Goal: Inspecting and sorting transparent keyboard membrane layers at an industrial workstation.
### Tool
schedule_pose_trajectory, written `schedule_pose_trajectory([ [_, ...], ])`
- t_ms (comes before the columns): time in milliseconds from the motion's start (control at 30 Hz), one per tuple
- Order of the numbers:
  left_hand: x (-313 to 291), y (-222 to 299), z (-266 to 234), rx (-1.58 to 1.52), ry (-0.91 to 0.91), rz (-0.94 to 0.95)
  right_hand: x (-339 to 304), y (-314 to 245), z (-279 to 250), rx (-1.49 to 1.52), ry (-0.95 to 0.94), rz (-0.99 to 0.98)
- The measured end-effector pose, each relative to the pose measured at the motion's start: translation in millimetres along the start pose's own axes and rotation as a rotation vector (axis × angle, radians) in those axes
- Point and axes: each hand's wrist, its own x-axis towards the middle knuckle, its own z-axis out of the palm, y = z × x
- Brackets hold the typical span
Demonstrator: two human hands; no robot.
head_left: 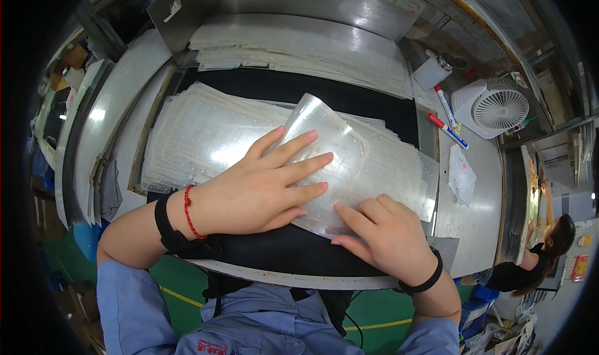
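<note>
A clear plastic sheet (340, 152) with small dots lies bent over on a fanned stack of similar clear sheets (206, 127). Its far left side curls up into a rounded fold. My left hand (268, 183) rests across the bent sheet with its fingers spread and holds nothing. At the sheet's near edge is my right hand (390, 230). Its index fingertip touches the sheet's surface and its thumb lies by the edge, apart from the index finger; the other fingers are bent. Under the stack is a black mat (268, 246).
Another pile of clear sheets (299, 40) lies at the back. To the right are two markers (448, 130), a white fan (493, 105), a white bottle (432, 73) and a crumpled white cloth (460, 174). Another person (530, 264) is at the far right.
</note>
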Motion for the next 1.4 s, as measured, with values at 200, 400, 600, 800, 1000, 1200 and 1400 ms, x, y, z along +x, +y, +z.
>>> schedule_pose_trajectory([
  [200,-0.7,0.6,-1.0,0.002,-0.002,-0.004,1.2,-0.7,-0.6,0.041,0.02,0.02],
  [400,0.4,-0.4,-0.2,-0.004,-0.006,0.0,2.8,1.8,1.8,0.076,0.011,0.083],
  [600,0.8,-0.6,-0.8,-0.002,-0.011,0.004,-1.9,11.6,-5.2,0.207,0.067,-0.134],
  [800,0.2,0.2,-3.6,0.002,-0.009,0.0,-10.7,26.5,-5.0,0.317,0.536,0.029],
  [1000,-3.7,-9.4,-12.5,-0.037,0.063,0.012,-26.3,62.8,-8.8,0.444,0.791,0.259],
  [1200,-28.4,-69.2,-26.0,-0.881,0.572,-0.466,-37.7,117.6,-9.7,0.662,0.982,0.544],
  [1400,-47.2,-107.7,-61.0,-1.263,0.338,-0.811,-42.0,150.6,3.5,0.681,0.87,0.656],
])
